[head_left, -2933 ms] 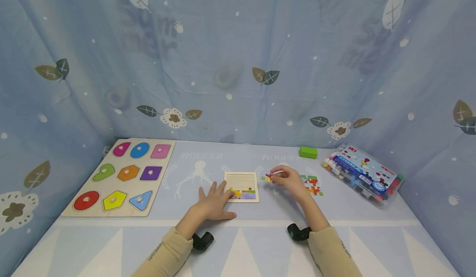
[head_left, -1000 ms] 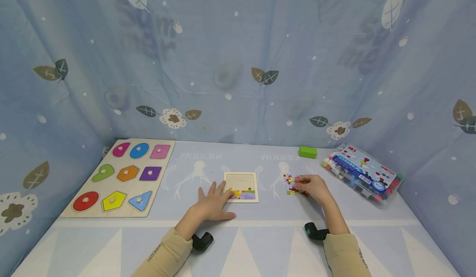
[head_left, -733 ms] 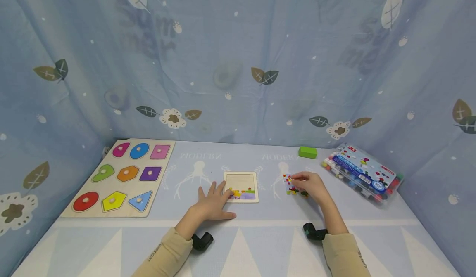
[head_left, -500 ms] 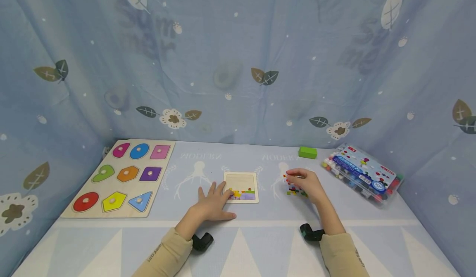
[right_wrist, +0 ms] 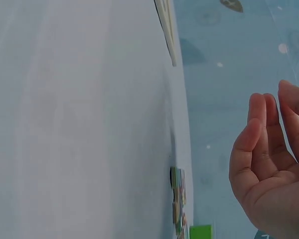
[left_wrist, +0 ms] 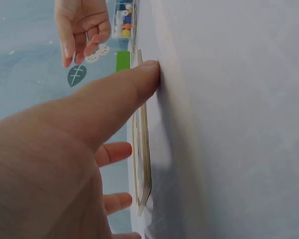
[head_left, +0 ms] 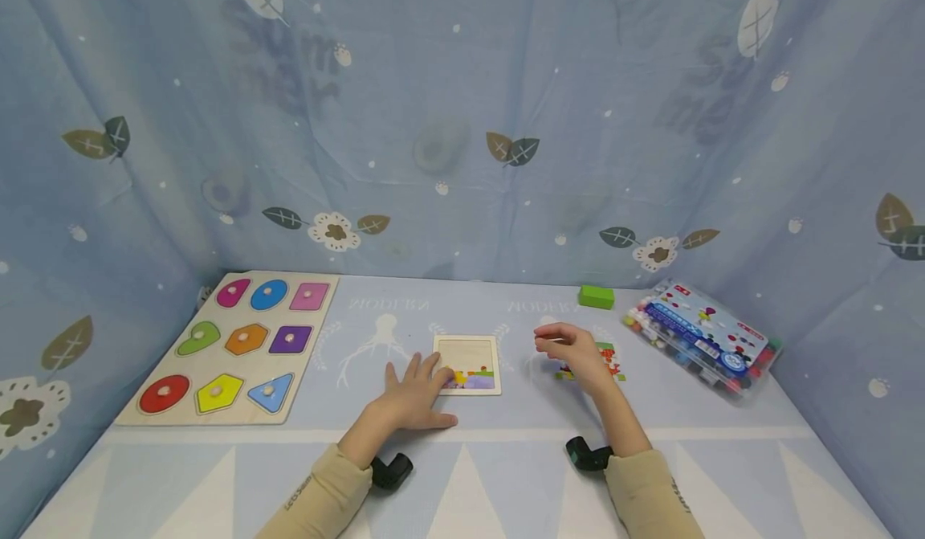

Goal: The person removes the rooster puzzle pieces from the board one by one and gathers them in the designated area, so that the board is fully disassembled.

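Observation:
My left hand [head_left: 413, 394] lies with its fingers spread at the left side of a small wooden puzzle tray [head_left: 466, 352]. Inside that tray, a strip of picture pieces [head_left: 480, 379] runs along the bottom, the upper part being bare wood. In the left wrist view, my thumb [left_wrist: 117, 94] stretches out in front of the tray's edge. My right hand [head_left: 578, 356] hovers over loose jigsaw pieces [head_left: 609, 356], partly covering them. Its fingers are loosely bent, with no piece visible between them; the right wrist view shows gaps between thumb and fingers.
A wooden shape board [head_left: 249, 314] with coloured knobbed shapes lies at the left. At the back right is a green block [head_left: 596, 297], beside a clear plastic case [head_left: 704, 334] of colourful contents. A patterned curtain [head_left: 441, 113] stands behind the table.
My right hand carried a jigsaw piece from near the tray to the loose pieces on the right and let go of it. It has since lifted and moved left. My left hand stays put.

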`<state>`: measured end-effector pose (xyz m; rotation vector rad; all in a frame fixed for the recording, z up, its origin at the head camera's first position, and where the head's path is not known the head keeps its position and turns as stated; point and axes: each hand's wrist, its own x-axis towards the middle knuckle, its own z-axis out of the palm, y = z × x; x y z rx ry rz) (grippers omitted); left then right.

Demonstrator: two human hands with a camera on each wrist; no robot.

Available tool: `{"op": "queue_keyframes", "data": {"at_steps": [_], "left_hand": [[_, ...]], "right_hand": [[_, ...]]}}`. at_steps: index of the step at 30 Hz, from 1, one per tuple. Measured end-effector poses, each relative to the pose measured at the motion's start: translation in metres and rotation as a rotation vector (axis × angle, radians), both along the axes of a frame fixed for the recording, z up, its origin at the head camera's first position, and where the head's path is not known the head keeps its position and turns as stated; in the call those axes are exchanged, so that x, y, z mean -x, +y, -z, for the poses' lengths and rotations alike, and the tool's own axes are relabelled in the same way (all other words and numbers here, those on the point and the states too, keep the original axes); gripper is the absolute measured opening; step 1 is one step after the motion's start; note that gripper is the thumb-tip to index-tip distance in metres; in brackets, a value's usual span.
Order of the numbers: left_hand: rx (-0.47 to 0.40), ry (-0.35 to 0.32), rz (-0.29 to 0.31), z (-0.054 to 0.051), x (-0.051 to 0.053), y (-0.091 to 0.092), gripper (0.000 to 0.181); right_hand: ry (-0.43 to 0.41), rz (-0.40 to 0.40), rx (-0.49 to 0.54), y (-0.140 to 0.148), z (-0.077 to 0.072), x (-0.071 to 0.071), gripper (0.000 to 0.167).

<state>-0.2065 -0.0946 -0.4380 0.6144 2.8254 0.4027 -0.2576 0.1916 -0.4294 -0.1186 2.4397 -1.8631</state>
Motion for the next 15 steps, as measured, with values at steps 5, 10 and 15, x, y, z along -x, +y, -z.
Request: {"op": "queue_keyframes", "data": {"at_steps": [5,10,15], "left_hand": [[-0.065,0.034,0.109,0.003,0.001,-0.001,0.065],[-0.077,0.025,0.201,0.005,0.003,-0.001,0.063],[-0.054,-0.002,0.213,0.002,0.001,0.000,0.062]], "right_hand": [[-0.017,0.003,-0.024,-0.010,0.000,-0.001,0.036],[-0.013,-0.021,-0.046,-0.020,-0.006,-0.005,0.033],[-0.007,-0.036,-0.055,-0.026,0.003,-0.001,0.031]]}}
